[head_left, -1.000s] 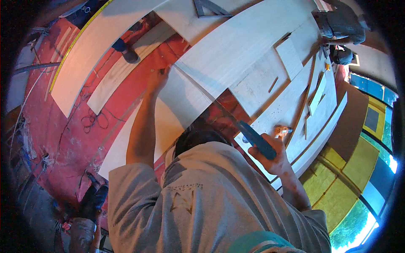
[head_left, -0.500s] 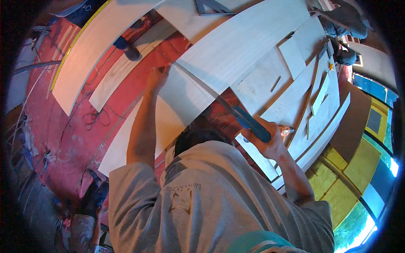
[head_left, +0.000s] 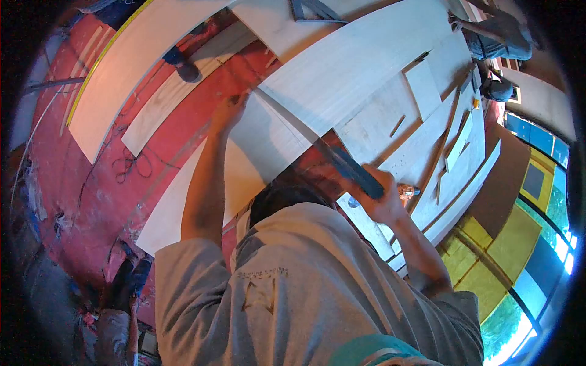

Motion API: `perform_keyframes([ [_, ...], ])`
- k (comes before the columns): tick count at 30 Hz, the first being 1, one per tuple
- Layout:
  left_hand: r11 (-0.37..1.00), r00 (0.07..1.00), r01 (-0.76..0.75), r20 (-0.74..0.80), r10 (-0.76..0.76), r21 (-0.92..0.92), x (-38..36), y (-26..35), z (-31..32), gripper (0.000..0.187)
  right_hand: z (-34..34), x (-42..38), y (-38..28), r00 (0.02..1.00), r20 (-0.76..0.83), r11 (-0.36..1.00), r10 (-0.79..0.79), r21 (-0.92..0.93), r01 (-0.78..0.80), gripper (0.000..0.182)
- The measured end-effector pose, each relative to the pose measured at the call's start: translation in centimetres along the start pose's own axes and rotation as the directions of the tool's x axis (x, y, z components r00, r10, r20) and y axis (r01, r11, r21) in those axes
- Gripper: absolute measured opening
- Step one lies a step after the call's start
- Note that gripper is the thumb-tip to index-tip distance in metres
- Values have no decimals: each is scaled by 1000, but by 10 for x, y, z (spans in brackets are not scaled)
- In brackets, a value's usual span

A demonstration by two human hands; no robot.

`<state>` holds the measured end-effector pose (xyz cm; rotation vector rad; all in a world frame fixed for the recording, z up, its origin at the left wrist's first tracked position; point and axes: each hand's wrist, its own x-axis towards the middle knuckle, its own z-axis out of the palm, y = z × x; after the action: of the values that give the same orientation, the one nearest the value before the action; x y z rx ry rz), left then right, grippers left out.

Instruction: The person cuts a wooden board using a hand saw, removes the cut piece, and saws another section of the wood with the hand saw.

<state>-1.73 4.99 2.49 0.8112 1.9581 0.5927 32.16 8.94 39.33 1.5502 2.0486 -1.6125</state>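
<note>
My right hand (head_left: 383, 198) is wrapped round the dark handle of a handsaw (head_left: 349, 166). Its blade reaches up and left into a narrow slit between a large pale plywood sheet (head_left: 360, 58) and a pale board (head_left: 262, 140) nearer my body. How far in the blade reaches is hard to make out. My left hand (head_left: 231, 113) is closed at the far left edge of the nearer board, close to the slit's other end; its fingertips are partly hidden.
Plywood offcuts (head_left: 424, 85) and strips lie to the right, beside a small orange tool (head_left: 408, 191). A yellow tape measure (head_left: 101, 64) runs along a board at left. A person (head_left: 497, 36) bends at upper right; another foot (head_left: 188, 72) rests on a plank. Cords lie on the red floor (head_left: 152, 146).
My right hand and the saw handle have shifted slightly up and left, towards the slit. My left hand stays in place. At upper right the other person's arm has moved.
</note>
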Motion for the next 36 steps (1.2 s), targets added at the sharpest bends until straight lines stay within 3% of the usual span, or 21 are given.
perform_keyframes([
  [4,999,999,5,-49,-3,46,-19,24,-12,73,16,29,9,987,-28,987,-158,14,159,24],
  [7,997,999,-18,-46,21,79,-20,33,-16,72,8,7,-12,999,-10,999,-42,-1,42,20],
  [11,997,1000,17,19,-19,80,-21,33,-17,66,-26,-42,-41,998,-17,996,-66,-65,65,17],
  [13,996,999,35,14,-36,79,-21,32,-15,63,-37,-53,-60,1000,-26,995,16,-103,-19,21],
  [14,995,999,50,7,-51,87,-20,32,-14,61,-35,-49,-63,998,-38,989,-45,-139,39,18],
  [17,999,1000,-7,-24,8,37,-34,43,-24,59,-39,-28,-78,996,-6,986,-87,-143,85,18],
  [18,999,1000,-8,-10,9,36,-44,54,-30,59,-22,-14,-77,995,-32,986,96,-136,-100,17],
  [20,999,997,33,-64,-36,-43,-46,66,-38,61,6,20,-64,999,-15,992,-51,-114,48,16],
  [21,996,994,50,-97,-58,-78,-40,63,-40,61,19,49,-47,1000,-9,999,-21,-33,20,18],
  [22,999,997,50,-61,-50,-6,-26,41,-23,60,33,70,-36,999,-3,998,34,59,-34,20],
  [23,997,999,42,-29,-40,64,-20,25,-13,59,37,90,-51,999,-32,996,-18,-89,15,26],
  [24,997,998,46,-37,-44,60,-20,20,-12,59,40,107,-60,1000,-15,998,14,-68,-15,29],
  [26,998,994,-52,-90,55,36,-20,20,-11,55,50,125,-70,999,-3,998,44,-51,-44,33],
  [27,998,994,-56,-92,59,31,-27,30,-22,55,57,131,-74,1000,-15,991,-28,-134,26,35],
  [29,992,991,-119,68,116,48,-42,45,-46,53,61,135,-80,994,-14,968,-106,-228,100,37],
  [30,989,984,-140,119,133,47,-43,45,-49,52,61,133,-82,999,21,990,-30,-135,33,37],
  [31,978,979,-196,67,191,74,-37,32,-35,52,61,131,-84,997,61,998,46,-44,-43,37],
  [32,963,968,-249,14,249,102,-30,19,-23,52,61,128,-86,997,62,998,47,-53,-44,37],
  [34,958,960,-276,-28,279,80,-26,10,-13,52,59,112,-86,969,56,970,242,14,-243,35],
  [36,953,950,-297,-80,301,58,-25,8,-9,53,52,86,-72,982,28,983,184,20,-185,33],
])
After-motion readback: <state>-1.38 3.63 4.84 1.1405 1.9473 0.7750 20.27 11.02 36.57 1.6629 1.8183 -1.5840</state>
